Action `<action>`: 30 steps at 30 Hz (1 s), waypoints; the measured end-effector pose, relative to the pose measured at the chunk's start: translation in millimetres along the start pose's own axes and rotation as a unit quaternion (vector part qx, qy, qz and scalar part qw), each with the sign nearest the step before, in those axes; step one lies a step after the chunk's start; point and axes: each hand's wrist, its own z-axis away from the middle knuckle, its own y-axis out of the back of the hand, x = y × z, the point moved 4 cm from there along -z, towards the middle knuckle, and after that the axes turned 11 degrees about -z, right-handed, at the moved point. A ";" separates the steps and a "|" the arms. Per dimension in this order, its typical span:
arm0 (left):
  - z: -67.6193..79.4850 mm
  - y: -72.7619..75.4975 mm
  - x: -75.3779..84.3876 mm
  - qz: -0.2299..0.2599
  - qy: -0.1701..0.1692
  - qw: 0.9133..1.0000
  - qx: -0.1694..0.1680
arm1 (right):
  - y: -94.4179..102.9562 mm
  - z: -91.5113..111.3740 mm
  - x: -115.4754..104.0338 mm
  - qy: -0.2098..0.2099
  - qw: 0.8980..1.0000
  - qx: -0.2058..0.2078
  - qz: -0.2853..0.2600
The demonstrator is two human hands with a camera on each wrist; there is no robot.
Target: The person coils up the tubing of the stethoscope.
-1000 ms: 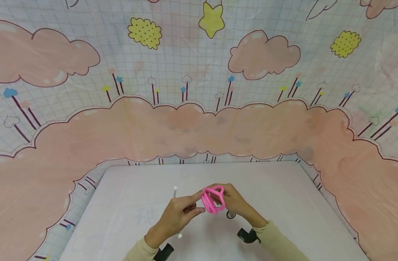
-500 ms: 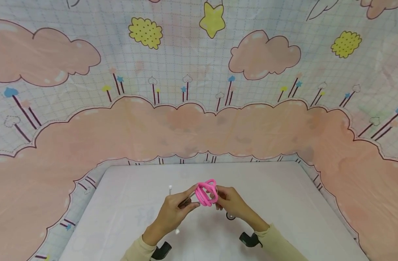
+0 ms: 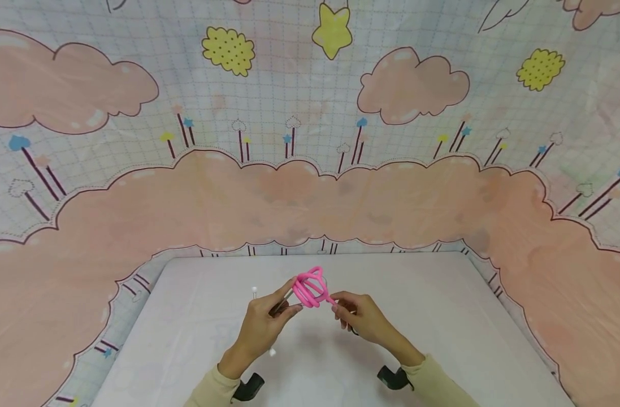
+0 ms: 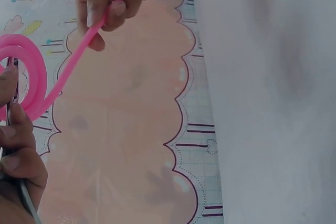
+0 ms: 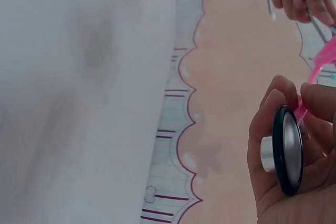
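Note:
A stethoscope with pink tubing (image 3: 302,294) is held between both hands above the white table. Its tubing lies wound in several loops around the metal ear tubes. My left hand (image 3: 259,319) grips these ear tubes, thumb and fingers beside the coil; white ear tips (image 3: 254,290) stick out beyond the hand. From the coil (image 4: 38,77) a straight length of tubing runs to my right hand (image 3: 365,316), which pinches it between thumb and fingers. The round chest piece (image 5: 292,150), dark-rimmed with a silver face, sits against the right palm in the right wrist view.
The white table (image 3: 187,294) spreads below the hands, its far edge against a cloth (image 3: 335,203) printed with clouds and stars. Black wrist devices (image 3: 393,377) sit under both sleeves.
Both hands and the coil have shifted left, the coil also rising. My right hand has drawn away from the coil, so a short straight piece of tubing now shows between them.

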 end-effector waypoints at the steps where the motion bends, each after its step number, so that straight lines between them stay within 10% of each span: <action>1: 0.3 -0.1 -1.3 -0.003 0.003 1.000 0.001 | 0.1 0.8 -0.3 0.002 1.000 0.001 0.002; 30: 10.1 -15.3 -24.0 -0.090 0.031 0.995 -0.015 | -14.9 19.3 -28.3 0.047 0.998 -0.019 0.042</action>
